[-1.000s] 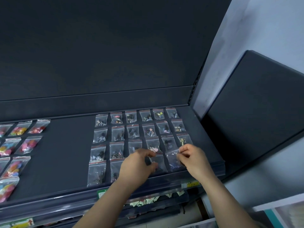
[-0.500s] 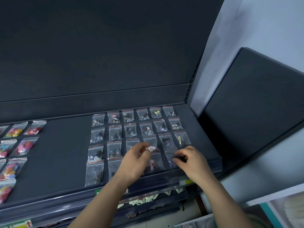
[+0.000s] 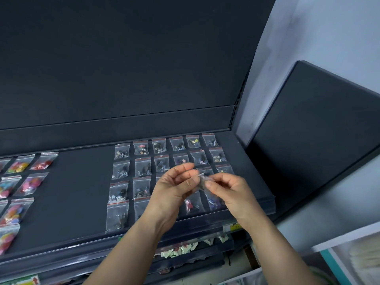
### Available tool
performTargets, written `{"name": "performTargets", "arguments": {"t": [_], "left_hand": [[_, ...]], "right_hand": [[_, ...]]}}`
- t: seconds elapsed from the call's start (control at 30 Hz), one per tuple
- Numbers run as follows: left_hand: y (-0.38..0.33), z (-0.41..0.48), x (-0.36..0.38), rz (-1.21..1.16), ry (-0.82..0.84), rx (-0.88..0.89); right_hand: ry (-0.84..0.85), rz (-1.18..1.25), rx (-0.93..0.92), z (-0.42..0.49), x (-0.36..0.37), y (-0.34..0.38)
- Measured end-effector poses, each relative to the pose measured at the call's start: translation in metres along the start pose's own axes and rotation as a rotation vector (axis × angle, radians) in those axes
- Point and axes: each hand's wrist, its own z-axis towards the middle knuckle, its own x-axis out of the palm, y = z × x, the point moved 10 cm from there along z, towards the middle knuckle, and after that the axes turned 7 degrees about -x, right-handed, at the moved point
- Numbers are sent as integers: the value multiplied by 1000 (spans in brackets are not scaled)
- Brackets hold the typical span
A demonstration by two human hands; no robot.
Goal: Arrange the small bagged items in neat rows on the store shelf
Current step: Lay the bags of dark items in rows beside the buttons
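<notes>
Several small clear zip bags with dark trinkets lie in neat rows on the dark shelf (image 3: 78,194), for example one at the front left of the grid (image 3: 117,215). My right hand (image 3: 228,192) pinches one small clear bag (image 3: 202,179) lifted above the grid's right part. My left hand (image 3: 174,188) is raised beside it, fingers curled and touching the bag's left edge. Both hands hide some bags in the third and front rows.
Larger bags of bright coloured pieces (image 3: 19,166) lie in rows at the shelf's far left. A bare strip of shelf separates the two groups. A clear price rail (image 3: 205,223) runs along the front edge. A dark panel (image 3: 318,130) stands to the right.
Both hands have risen off the shelf's front row. My right hand has lifted a small bag, and my left hand has come up to meet it.
</notes>
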Motion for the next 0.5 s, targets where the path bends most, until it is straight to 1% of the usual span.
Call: {"name": "performTargets", "arguments": {"t": [0.07, 0.17, 0.27, 0.4, 0.5], "left_hand": [[4, -1, 0, 37, -2, -40], [9, -1, 2, 121, 17, -77], [9, 0, 1, 96, 18, -67], [11, -1, 7, 125, 49, -70], [8, 0, 7, 198, 12, -37]], "right_hand": [[-17, 32, 13, -1, -5, -2], [-14, 17, 20, -3, -9, -4], [-28, 18, 47, -4, -17, -10], [62, 37, 63, -6, -11, -7], [3, 50, 54, -4, -17, -6]]}}
